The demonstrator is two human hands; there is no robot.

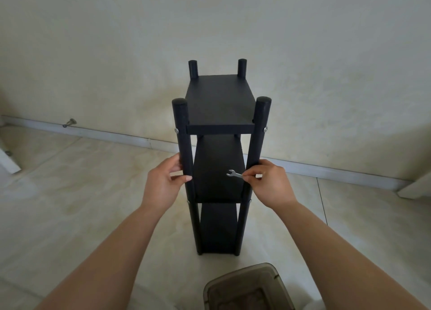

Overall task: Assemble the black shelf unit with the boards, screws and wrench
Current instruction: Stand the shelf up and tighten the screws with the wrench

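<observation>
Pale floor tiles run to a cream wall, and the shelf stands upright on them in front of me. My left arm reaches forward, and my left hand wraps the front left post, thumb on the near side, fingers curled round behind. Between the posts I see three black boards stacked one above another, with silver screw heads at the joints. My right hand rests against the front right post, its fingertips pinching the small wrench, whose open end points left over the middle board. A grey bin sits near my feet.
</observation>
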